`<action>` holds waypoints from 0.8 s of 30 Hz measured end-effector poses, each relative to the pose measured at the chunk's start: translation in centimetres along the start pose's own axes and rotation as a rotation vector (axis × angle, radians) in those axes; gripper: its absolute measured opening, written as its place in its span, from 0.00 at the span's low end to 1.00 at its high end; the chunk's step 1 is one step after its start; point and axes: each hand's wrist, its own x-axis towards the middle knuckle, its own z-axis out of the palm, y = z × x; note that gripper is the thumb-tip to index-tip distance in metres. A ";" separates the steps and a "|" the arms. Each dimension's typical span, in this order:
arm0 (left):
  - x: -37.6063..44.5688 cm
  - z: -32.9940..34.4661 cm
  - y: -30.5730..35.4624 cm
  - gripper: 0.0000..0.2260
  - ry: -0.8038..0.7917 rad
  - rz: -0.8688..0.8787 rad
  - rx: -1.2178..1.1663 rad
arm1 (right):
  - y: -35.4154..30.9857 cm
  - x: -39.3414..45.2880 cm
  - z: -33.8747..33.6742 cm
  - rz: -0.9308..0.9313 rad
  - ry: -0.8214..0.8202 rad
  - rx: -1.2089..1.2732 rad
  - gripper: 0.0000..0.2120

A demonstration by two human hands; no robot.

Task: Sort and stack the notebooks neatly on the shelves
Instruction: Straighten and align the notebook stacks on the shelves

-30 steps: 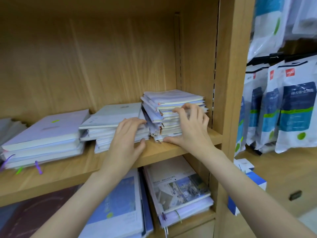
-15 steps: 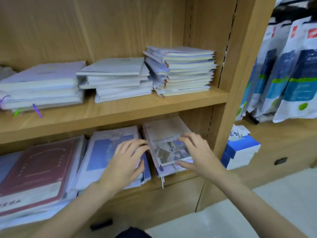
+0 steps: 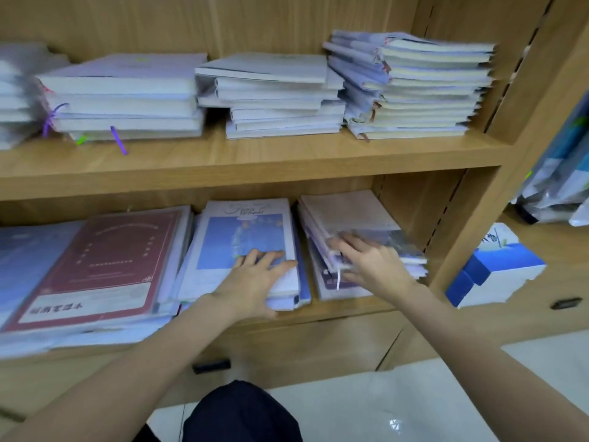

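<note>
1. The left hand (image 3: 255, 279) is pressing flat, fingers spread, on the blue-cover notebook stack (image 3: 245, 250); the right hand (image 3: 366, 263) is grasping the near edge of the rightmost lower stack (image 3: 350, 231), thumb beneath.
2. Both hands are working lower than a second ago, having left the upper shelf (image 3: 255, 161), where three stacks (image 3: 271, 97) are sitting squared; tidying is moving on to the lower shelf (image 3: 350, 309).
3. The right stack is blurring under motion, so its cover is unreadable; how many notebooks the fingers are pinching is unclear.
4. The maroon notebook pile (image 3: 92, 269) and far-left piles are running out of frame.
</note>
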 end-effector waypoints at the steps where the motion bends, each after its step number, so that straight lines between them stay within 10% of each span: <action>1: 0.1 0.0 0.0 0.42 0.001 -0.004 -0.009 | 0.5 0.5 -1.4 0.035 0.004 0.031 0.33; 24: 0.6 -1.2 -0.8 0.38 -0.082 0.001 -0.067 | 2.7 2.5 -6.1 0.257 -0.199 0.165 0.30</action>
